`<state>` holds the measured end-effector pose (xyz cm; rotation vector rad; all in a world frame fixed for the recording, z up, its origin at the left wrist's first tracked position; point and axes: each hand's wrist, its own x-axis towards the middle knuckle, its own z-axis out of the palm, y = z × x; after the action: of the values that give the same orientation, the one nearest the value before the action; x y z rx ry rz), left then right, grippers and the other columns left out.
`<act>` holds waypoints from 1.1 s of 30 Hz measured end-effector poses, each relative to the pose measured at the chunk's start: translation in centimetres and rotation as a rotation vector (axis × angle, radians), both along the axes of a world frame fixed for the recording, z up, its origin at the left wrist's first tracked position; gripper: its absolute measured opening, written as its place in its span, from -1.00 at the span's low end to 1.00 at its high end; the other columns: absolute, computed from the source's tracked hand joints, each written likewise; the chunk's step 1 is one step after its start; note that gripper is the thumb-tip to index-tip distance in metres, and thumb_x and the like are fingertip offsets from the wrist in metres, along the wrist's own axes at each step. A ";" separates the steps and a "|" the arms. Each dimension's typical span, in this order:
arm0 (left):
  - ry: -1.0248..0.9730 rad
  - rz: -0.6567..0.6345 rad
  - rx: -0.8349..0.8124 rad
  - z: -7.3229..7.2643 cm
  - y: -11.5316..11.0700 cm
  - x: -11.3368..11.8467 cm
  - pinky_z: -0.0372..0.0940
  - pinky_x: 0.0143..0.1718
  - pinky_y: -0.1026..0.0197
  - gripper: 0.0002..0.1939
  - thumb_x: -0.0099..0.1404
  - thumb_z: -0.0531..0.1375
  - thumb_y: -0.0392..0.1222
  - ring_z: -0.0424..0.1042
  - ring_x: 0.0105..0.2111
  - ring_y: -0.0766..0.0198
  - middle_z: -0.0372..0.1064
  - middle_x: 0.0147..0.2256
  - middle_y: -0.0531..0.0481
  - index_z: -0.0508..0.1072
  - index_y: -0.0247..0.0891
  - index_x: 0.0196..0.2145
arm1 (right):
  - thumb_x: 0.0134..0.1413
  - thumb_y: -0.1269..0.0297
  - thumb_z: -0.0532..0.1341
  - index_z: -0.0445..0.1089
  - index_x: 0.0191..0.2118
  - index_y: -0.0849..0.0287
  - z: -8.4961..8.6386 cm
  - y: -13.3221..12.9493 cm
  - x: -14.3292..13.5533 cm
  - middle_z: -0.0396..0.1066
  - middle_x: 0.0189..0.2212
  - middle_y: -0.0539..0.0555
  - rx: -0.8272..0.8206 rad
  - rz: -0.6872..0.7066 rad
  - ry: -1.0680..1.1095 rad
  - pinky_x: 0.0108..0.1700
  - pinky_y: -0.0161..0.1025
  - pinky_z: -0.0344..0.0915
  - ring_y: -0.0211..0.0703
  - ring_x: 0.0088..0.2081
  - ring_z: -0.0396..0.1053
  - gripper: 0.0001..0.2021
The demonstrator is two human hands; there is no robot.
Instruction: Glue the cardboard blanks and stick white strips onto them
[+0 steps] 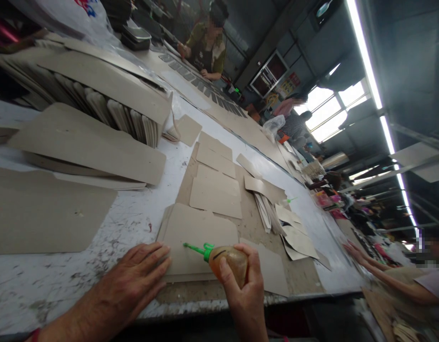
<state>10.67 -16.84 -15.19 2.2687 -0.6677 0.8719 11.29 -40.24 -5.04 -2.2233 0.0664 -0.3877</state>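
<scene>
Right hand [245,285] was wrapped round squeeze bottle [234,264], green nozzle [196,249] jutting left out of grip, tip over top card [208,229]; left hand [132,270] lay flat, fingers extended, at card's left edge, gripping nothing; more cards [215,192] lay beyond

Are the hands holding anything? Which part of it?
The right hand holds the green-tipped bottle by its rounded body. The left hand rests at the card stack's edge, with nothing visibly gripped.
</scene>
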 end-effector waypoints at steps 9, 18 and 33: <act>-0.070 -0.008 0.090 1.4 0.7 0.5 0.16 0.19 0.20 -0.70 0.56 0.02 -0.22 0.40 0.05 0.20 0.55 -0.04 -0.05 0.57 -0.21 -0.07 | 0.24 0.05 0.28 0.36 -0.03 0.03 -0.1 1.4 0.9 0.37 -0.15 0.03 -0.014 0.051 -0.032 -0.08 -0.12 0.34 -0.05 -0.19 0.40 -0.72; -0.049 0.009 0.047 0.6 0.3 0.3 0.19 0.20 0.21 -0.72 0.55 0.03 -0.20 0.42 0.06 0.22 0.54 -0.02 -0.02 0.56 -0.16 -0.05 | 0.23 0.05 0.29 0.39 -0.06 0.03 0.5 0.8 0.1 0.41 -0.20 0.02 -0.037 0.059 -0.013 -0.14 -0.16 0.35 -0.07 -0.24 0.42 -0.74; -0.094 -0.024 0.237 -0.5 1.3 0.6 0.25 0.17 0.19 -0.74 0.47 0.13 -0.25 0.40 0.11 0.18 0.51 0.04 -0.02 0.52 -0.15 0.03 | 0.23 0.09 0.28 0.38 -0.04 0.03 0.1 2.1 0.3 0.40 -0.15 0.06 -0.031 0.084 -0.083 -0.04 -0.10 0.37 -0.03 -0.14 0.43 -0.75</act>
<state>11.25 -15.51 -15.72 2.4329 -0.8801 0.9351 11.62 -38.16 -4.90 -2.2295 -0.0781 -0.4365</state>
